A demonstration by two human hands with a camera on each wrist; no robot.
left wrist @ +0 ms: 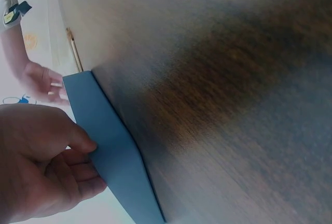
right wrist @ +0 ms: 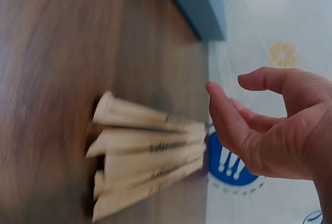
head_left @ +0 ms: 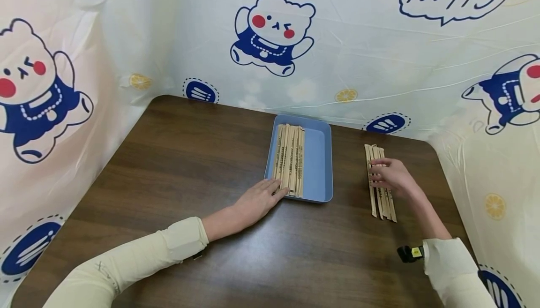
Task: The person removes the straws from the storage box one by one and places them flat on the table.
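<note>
A blue tray (head_left: 318, 162) holds a row of paper-wrapped chopsticks (head_left: 290, 158) along its left side, laid lengthwise. My left hand (head_left: 263, 198) rests at the tray's near left corner; in the left wrist view its thumb and fingertips meet the rim of the blue wall (left wrist: 111, 136). To the right of the tray, several more paper-wrapped chopsticks (head_left: 383, 205) lie on the table, slightly fanned out. My right hand (head_left: 392, 175) hovers over their far half, fingers loosely bent. In the right wrist view that hand (right wrist: 275, 120) has a gap between thumb and fingers, with nothing held.
The brown wooden table (head_left: 190, 158) extends left of the tray and in front of it. A printed cloth (head_left: 358, 50) with cartoon bears hangs behind the table and along both sides. A small black device (head_left: 409, 253) is strapped at the right wrist.
</note>
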